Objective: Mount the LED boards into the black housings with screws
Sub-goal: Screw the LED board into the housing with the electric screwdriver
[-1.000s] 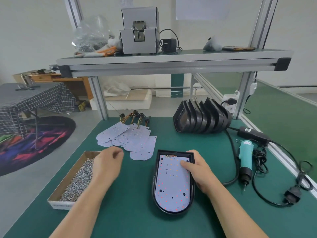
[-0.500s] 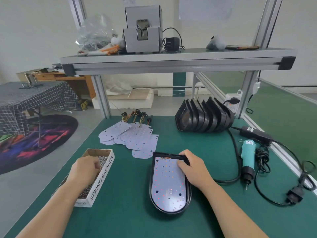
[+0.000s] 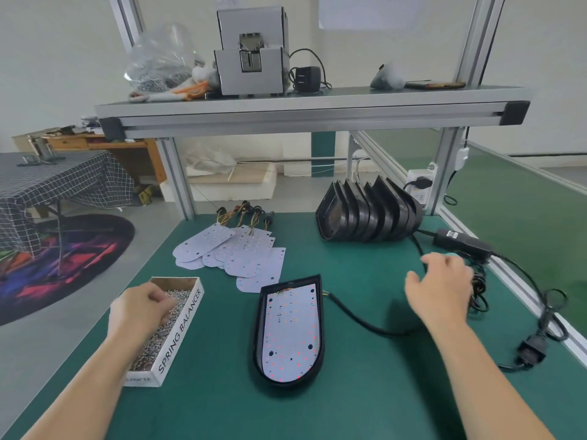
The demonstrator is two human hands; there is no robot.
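Observation:
A black housing (image 3: 256, 328) lies in front of me on the green mat, with a white LED board (image 3: 290, 331) seated in it. My left hand (image 3: 143, 308) is inside the cardboard screw box (image 3: 179, 331), fingers curled down into the pile of screws (image 3: 152, 344). My right hand (image 3: 440, 290) hovers to the right of the housing with fingers spread, holding nothing. It covers most of the teal electric screwdriver (image 3: 452, 255). Several loose LED boards (image 3: 244, 258) with wire tails lie behind the housing. A row of black housings (image 3: 368, 214) stands at the back.
A black power adapter (image 3: 460, 242) and coiled cables with a plug (image 3: 530, 352) lie along the right edge. One black cable (image 3: 365, 325) runs across the mat next to the housing. An aluminium shelf (image 3: 301, 112) overhangs the back of the bench.
My right hand left the LED board and moved right, over the screwdriver. My left hand went from the mat into the screw box and curled into the screws.

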